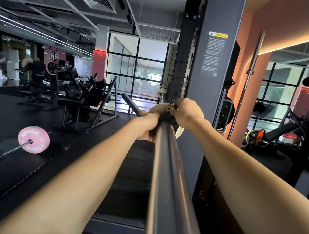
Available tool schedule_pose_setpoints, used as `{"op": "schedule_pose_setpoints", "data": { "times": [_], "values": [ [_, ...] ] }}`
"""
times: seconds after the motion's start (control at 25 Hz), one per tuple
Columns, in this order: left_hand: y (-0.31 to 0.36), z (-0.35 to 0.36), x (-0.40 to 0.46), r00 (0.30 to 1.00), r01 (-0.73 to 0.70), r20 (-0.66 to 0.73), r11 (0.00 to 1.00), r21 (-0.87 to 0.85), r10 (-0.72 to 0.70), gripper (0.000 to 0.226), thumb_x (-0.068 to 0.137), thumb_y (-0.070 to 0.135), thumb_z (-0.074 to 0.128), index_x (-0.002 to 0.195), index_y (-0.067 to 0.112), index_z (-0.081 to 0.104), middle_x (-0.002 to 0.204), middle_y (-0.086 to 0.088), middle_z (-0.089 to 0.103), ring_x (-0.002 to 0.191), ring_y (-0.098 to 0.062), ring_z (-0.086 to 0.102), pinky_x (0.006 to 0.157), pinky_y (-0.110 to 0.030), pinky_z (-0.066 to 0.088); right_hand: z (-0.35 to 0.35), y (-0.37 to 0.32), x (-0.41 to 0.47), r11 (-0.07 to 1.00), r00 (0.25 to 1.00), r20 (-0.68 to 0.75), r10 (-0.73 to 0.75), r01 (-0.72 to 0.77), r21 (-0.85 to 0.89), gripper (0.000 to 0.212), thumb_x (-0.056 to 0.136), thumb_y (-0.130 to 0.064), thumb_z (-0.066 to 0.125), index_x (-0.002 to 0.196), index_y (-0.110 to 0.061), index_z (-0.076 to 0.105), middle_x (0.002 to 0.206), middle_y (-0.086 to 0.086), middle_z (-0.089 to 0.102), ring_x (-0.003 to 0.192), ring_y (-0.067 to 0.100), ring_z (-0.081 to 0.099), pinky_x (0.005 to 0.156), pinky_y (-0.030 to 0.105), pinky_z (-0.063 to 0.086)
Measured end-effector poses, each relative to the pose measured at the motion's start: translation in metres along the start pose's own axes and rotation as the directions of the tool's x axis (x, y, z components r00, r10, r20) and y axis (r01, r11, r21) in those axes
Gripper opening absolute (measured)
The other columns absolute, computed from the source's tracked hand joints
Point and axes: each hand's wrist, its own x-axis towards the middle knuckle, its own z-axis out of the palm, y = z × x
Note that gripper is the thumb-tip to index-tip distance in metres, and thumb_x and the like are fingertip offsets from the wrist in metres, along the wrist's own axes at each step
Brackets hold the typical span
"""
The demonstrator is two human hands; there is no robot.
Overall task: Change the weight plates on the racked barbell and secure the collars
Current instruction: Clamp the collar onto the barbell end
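Observation:
The steel barbell sleeve [168, 178] runs from the bottom of the view away toward the rack. A pale weight plate [160, 107] sits on it far along. A black collar [164, 116] is pressed against the plate's near face. My left hand [147, 124] grips the collar from the left side of the sleeve. My right hand [187, 113] grips it from the top right, fingers curled over the collar and the plate's edge. Most of the collar is hidden by both hands.
The grey rack upright [210, 69] with a warning label stands just right of the bar. A pink plate [33, 139] on another barbell lies on the dark floor at left. Gym machines [84, 103] stand behind, and a mirror [283, 95] is at right.

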Motion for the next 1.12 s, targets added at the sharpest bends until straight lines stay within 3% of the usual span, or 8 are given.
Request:
{"op": "schedule_pose_setpoints", "data": {
  "times": [0.28,0.4,0.52,0.72,0.8,0.88,1.04,1.12],
  "values": [
    [-0.003,-0.002,-0.001,1.000,0.020,0.021,0.996,-0.091,-0.018,0.035,0.102,0.027,0.043,0.076,0.008,0.059,0.053,-0.006,0.066,0.054,-0.016,0.064,0.050,-0.024,0.055,0.009,-0.008,0.007,0.974,0.967,0.142,-0.211,0.220,-0.054,0.024,0.098,-0.028,0.040,0.105,-0.019,0.061,0.108,0.001,0.054,0.101,0.023,0.054,0.086,0.039,0.049],
    [-0.005,-0.002,-0.002,1.000,0.007,0.015,0.997,-0.080,-0.006,0.032,0.100,0.025,0.048,0.076,0.007,0.059,0.054,-0.006,0.068,0.051,-0.016,0.065,0.056,-0.028,0.057,0.009,-0.008,0.006,0.982,0.974,0.125,-0.187,0.183,0.045,0.027,0.098,-0.023,0.038,0.101,-0.016,0.064,0.099,-0.001,0.061,0.093,0.024,0.058,0.082,0.032,0.048],
    [0.000,0.000,-0.006,1.000,0.009,-0.002,1.000,-0.007,-0.009,0.030,0.100,0.032,0.047,0.081,0.010,0.053,0.064,-0.007,0.067,0.060,-0.017,0.063,0.063,-0.031,0.056,-0.001,-0.002,0.003,0.966,0.986,0.144,-0.082,0.043,0.254,0.028,0.100,-0.025,0.043,0.103,-0.009,0.066,0.087,0.005,0.058,0.077,0.024,0.055,0.073,0.033,0.050],
    [0.013,0.011,-0.006,0.999,0.007,-0.048,0.989,0.147,0.000,0.077,0.079,0.085,0.029,0.097,0.018,0.062,0.073,-0.005,0.066,0.062,-0.016,0.062,0.045,-0.022,0.048,-0.001,0.021,0.001,0.769,0.952,0.199,0.232,-0.305,0.562,0.019,0.089,-0.010,0.052,0.093,0.003,0.065,0.078,0.016,0.068,0.063,0.029,0.068,0.068,0.040,0.061],
    [0.014,0.015,0.000,0.999,-0.017,-0.045,0.987,0.158,0.025,0.062,0.078,0.079,0.044,0.100,0.024,0.066,0.082,-0.004,0.069,0.067,-0.017,0.064,0.051,-0.024,0.048,0.006,0.029,-0.007,0.687,0.916,0.254,0.310,-0.400,0.606,0.018,0.087,-0.010,0.057,0.091,0.005,0.066,0.081,0.019,0.071,0.064,0.031,0.070,0.064,0.041,0.062],
    [0.013,0.017,0.004,0.997,-0.048,-0.060,0.991,0.126,0.056,0.036,0.081,0.056,0.055,0.081,0.023,0.068,0.070,-0.003,0.068,0.063,-0.019,0.062,0.057,-0.025,0.048,0.013,0.033,-0.015,0.571,0.877,0.360,0.320,-0.481,0.665,0.016,0.089,-0.010,0.060,0.086,0.005,0.066,0.078,0.019,0.070,0.063,0.030,0.069,0.062,0.039,0.061],
    [0.011,0.018,0.009,0.985,0.039,-0.167,0.999,-0.013,-0.041,0.036,0.083,0.049,0.060,0.077,0.013,0.057,0.071,-0.006,0.060,0.063,-0.021,0.056,0.064,-0.027,0.046,0.023,0.040,-0.020,0.460,0.845,0.448,0.292,-0.535,0.709,0.007,0.087,0.004,0.057,0.081,0.007,0.061,0.073,0.020,0.070,0.062,0.028,0.069,0.062,0.036,0.061],
    [0.013,0.017,0.007,0.988,0.014,-0.154,0.997,-0.079,-0.026,0.037,0.086,0.042,0.062,0.075,0.009,0.050,0.068,-0.007,0.055,0.058,-0.019,0.052,0.059,-0.025,0.042,0.028,0.039,-0.021,0.434,0.841,0.435,0.321,-0.539,0.722,0.009,0.085,0.007,0.057,0.077,0.006,0.060,0.058,0.016,0.068,0.050,0.025,0.068,0.050,0.033,0.059]
  ]
}}
